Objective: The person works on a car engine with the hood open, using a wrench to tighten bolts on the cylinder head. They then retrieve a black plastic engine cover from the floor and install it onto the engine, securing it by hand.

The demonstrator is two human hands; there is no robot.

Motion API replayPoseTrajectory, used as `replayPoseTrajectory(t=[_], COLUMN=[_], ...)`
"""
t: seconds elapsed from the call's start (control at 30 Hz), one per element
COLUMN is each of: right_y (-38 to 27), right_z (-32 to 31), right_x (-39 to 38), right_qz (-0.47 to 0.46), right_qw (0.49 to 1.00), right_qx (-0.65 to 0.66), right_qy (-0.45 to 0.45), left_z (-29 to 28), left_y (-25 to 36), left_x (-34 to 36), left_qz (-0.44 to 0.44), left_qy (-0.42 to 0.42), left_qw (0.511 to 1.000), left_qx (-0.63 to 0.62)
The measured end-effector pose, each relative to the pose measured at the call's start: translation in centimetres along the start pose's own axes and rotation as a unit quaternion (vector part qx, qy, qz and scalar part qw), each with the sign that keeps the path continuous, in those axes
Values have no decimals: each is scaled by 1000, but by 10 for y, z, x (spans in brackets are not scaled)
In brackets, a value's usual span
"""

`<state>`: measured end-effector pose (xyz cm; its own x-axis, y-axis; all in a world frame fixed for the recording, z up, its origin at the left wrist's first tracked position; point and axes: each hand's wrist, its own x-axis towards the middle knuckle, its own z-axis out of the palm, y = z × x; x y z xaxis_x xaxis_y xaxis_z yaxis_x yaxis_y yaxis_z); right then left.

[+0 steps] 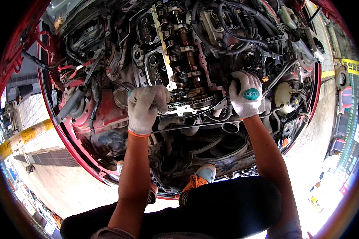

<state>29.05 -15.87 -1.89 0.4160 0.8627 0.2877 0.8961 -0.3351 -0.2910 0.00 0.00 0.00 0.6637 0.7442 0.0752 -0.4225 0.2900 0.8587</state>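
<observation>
My left hand [146,108], in a white knit glove with an orange cuff, is closed at the near left end of the exposed engine. What its fingers hold, if anything, is hidden. Beside it the timing chain [191,104] runs across the front of the engine. The camshaft [188,51] with its lobes lies uncovered behind the chain. My right hand [246,94], in a matching glove with a green patch, is right of the engine, its fingers curled down among hoses; their tips are out of sight. A thin dark rod or cable [195,126] stretches across between my wrists.
Thick corrugated hoses [243,40] loop at the far right. A cream-coloured reservoir [285,97] stands right of my right hand. The red body edge [73,153] curves round the bay. My shoe [199,179] is at its front, and a yellow bar [26,138] lies left.
</observation>
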Motion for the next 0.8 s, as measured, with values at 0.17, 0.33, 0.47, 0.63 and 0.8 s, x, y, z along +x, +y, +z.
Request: replayPoseTrajectory(t=[0.17, 0.33, 0.47, 0.63, 0.8], right_y=[-6, -6, -1, -5, -5], right_z=[0, -1, -2, -4, -7], right_x=[3, 3, -1, 2, 0], right_qz=[5, -1, -1, -7, 0], right_qw=[1000, 1000, 1000, 1000, 1000], right_qx=[-7, -4, -13, -3, 4], right_qy=[3, 8, 8, 13, 11], left_z=[-11, -46, -47, -54, -57], left_y=[-4, -11, 0, 12, 10], left_x=[-7, -31, -32, -21, -13], left_qz=[78, -75, -262, -456, -346], left_qy=[87, 242, 264, 42, -85], left_qw=[963, 961, 926, 824, 758], left_qx=[243, 116, 57, 334, 547])
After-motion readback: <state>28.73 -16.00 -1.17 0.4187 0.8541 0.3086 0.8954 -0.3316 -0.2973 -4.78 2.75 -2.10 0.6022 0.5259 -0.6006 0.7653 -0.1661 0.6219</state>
